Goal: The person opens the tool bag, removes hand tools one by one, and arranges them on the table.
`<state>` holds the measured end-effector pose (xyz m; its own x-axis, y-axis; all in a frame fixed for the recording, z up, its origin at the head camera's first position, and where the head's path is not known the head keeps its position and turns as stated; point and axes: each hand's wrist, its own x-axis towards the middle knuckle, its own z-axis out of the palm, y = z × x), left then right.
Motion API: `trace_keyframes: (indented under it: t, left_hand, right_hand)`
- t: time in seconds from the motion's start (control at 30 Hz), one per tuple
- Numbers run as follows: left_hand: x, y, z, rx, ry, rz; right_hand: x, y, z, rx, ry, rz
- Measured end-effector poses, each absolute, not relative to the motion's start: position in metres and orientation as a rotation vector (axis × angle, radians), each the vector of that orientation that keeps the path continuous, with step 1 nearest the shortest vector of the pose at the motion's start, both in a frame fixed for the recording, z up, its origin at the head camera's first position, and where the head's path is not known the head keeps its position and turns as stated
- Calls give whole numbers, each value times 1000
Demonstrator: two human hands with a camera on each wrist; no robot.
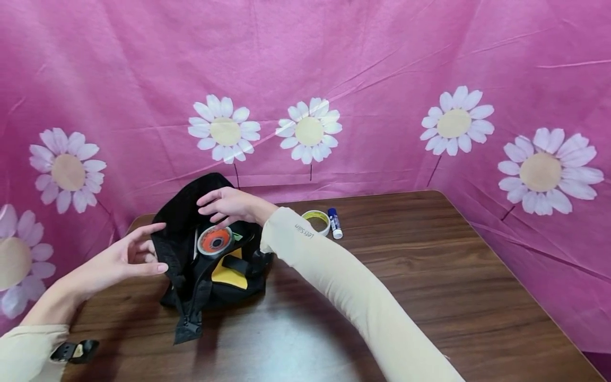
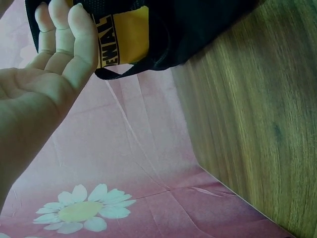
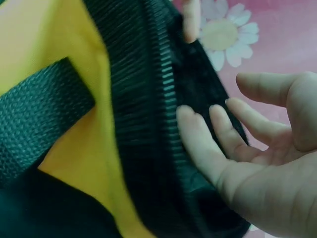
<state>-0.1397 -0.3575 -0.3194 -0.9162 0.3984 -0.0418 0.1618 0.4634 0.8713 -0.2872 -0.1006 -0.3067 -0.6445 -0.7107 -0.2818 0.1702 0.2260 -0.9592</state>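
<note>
A black zippered tool bag (image 1: 191,249) with yellow panels stands on the left of the table, its top unzipped. Part of a black-lettered yellow panel (image 2: 130,37) shows in the left wrist view. Inside the opening sits a round roll with an orange centre (image 1: 215,240), beside a small green piece. My left hand (image 1: 126,257) is at the bag's left side, thumb and forefinger spread, fingertips touching the fabric. Over the opening hovers my right hand (image 1: 231,206), fingers loosely spread with nothing between them; in the right wrist view they overlap the toothed zipper edge (image 3: 166,79).
Behind my right forearm, a tape roll (image 1: 325,218) lies on the brown wooden table (image 1: 406,254) beside a blue and white glue stick (image 1: 335,223). A pink cloth (image 1: 372,58) printed with daisies hangs around the table. One black strap (image 1: 73,351) is at my left wrist.
</note>
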Motion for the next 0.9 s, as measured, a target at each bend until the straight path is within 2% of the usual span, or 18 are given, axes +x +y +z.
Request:
trace_keyframes:
  t: [0.27, 0.67, 0.9]
  left_hand:
    - [-140, -359, -320, 489, 2460, 1446]
    - [-140, -360, -319, 496, 2475, 1432]
    - [-138, -360, -319, 498, 2487, 1425]
  right_hand:
    - [-286, -109, -335, -455, 1754, -1546]
    - [-293, -115, -351, -395, 1760, -1685]
    - [-289, -117, -366, -460, 1806, -1640]
